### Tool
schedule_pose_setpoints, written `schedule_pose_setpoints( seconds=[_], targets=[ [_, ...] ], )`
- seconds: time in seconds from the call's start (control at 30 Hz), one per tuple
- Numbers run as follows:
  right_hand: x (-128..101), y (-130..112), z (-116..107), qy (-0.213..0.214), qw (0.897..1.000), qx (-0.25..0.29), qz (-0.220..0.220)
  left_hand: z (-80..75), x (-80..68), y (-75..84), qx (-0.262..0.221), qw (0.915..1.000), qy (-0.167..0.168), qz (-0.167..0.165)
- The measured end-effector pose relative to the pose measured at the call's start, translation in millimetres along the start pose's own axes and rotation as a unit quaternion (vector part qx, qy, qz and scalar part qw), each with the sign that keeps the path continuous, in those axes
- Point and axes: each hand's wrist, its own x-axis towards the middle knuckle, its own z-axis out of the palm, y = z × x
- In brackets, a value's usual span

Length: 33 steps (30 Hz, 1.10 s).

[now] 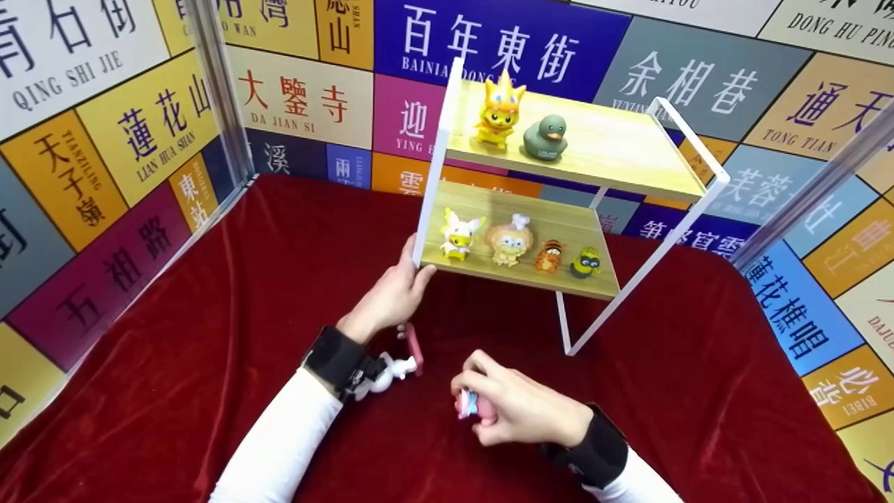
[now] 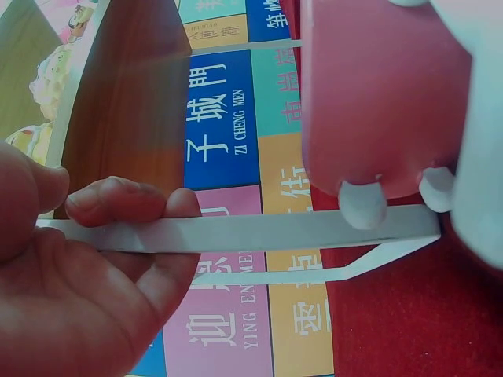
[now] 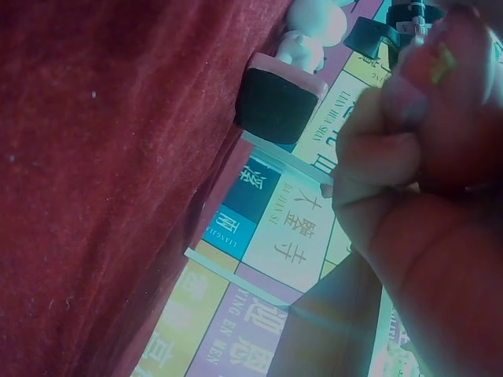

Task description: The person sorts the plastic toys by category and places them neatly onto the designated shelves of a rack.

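Observation:
My left hand (image 1: 389,292) grips the white metal post (image 2: 267,234) of a two-tier shelf (image 1: 559,171), with fingers and thumb on either side in the left wrist view. In front of the shelf, my right hand (image 1: 520,405) holds a small pink figurine (image 1: 485,411) with a light blue and white part. Its fingers cover most of the figurine, so its full shape is hidden. Close below my left wrist lies a white figure (image 1: 384,377) beside a pink panel (image 1: 415,347); the panel shows large and near in the left wrist view.
On the upper board stand a yellow crowned figure (image 1: 499,115) and a green duck (image 1: 545,137). The lower board bears a white-hooded yellow figure (image 1: 457,236), a chef-hatted figure (image 1: 510,241), a tiger figure (image 1: 550,257) and a yellow-black figure (image 1: 585,263). Red cloth (image 1: 279,230) covers the table.

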Motion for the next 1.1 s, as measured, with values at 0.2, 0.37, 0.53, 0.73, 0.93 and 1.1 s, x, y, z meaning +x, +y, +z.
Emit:
schedule_pose_setpoints(
  seconds=[0.2, 0.37, 0.53, 0.73, 0.93, 1.1],
  targets=[
    [0.3, 1.1, -0.8, 0.004, 1.000, -0.018, 0.003, -0.4, -0.4, 0.3, 0.000, 1.0000, 0.003, 0.000],
    [0.1, 4.1, -1.2, 0.015, 0.997, -0.071, -0.020, -1.1, -0.5, 1.2, -0.001, 1.0000, 0.000, -0.002],
    [-0.4, 5.3, -0.5, 0.048, 0.995, -0.077, -0.038, -0.8, -0.8, 0.5, 0.000, 1.0000, -0.001, 0.001],
    [-0.5, 3.7, -0.8, 0.099, 0.994, -0.039, -0.023, 0.8, -1.0, -1.7, -0.001, 1.0000, 0.001, 0.003],
    [3.4, 5.3, -2.8, 0.148, 0.985, -0.040, -0.078, 1.9, -1.1, -2.3, 0.001, 1.0000, 0.008, 0.005],
    [5.7, 4.8, -6.2, 0.195, 0.977, -0.015, -0.083, 0.7, 0.1, -0.4, -0.002, 1.0000, 0.004, 0.004]
  ],
)
